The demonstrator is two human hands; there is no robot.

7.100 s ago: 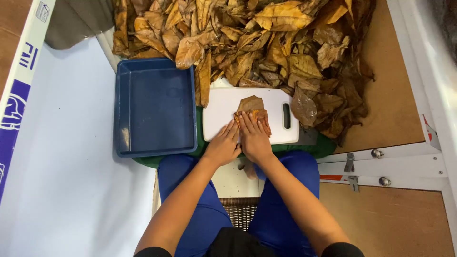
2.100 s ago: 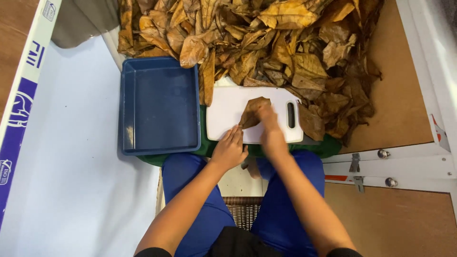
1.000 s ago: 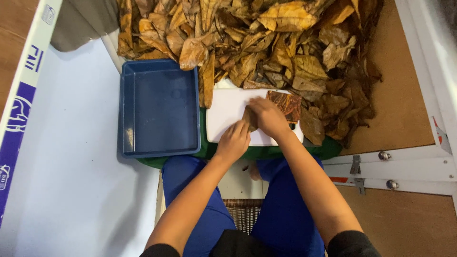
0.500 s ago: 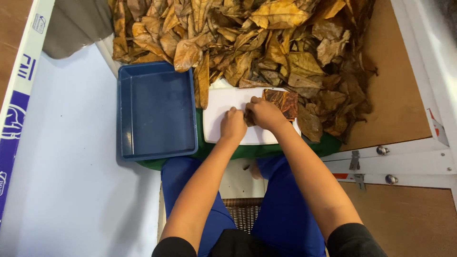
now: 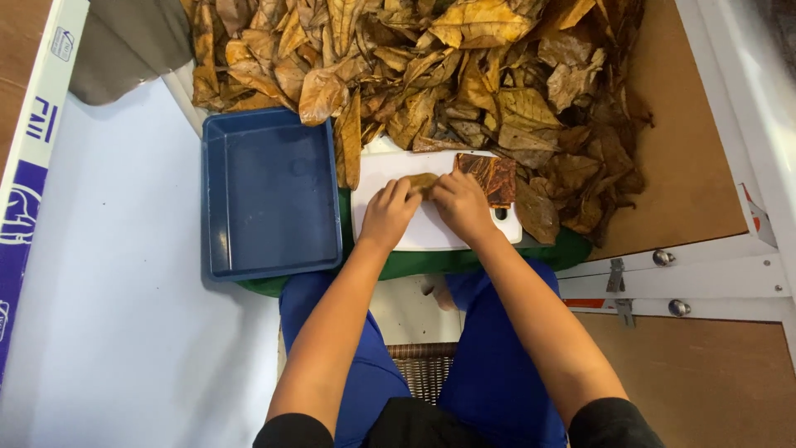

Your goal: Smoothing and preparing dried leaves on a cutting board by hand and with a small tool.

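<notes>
A white cutting board (image 5: 390,170) lies on a green pad over my lap. On it rests a dried brown leaf (image 5: 489,177), its flat reddish part spread at the board's right end. My left hand (image 5: 388,213) and my right hand (image 5: 460,206) are side by side on the board, fingertips pressing down the leaf's left part. Both hands have bent fingers on the leaf. A large heap of dried leaves (image 5: 431,75) lies just beyond the board.
An empty blue plastic tray (image 5: 269,195) sits left of the board. White sheeting (image 5: 99,290) covers the left side. Brown board (image 5: 688,158) and a white metal frame with bolts (image 5: 672,270) are on the right. A wicker stool shows between my legs.
Both hands have moved up onto the board and come together. The leaf, earlier folded under my right hand, now lies spread flat to the right.
</notes>
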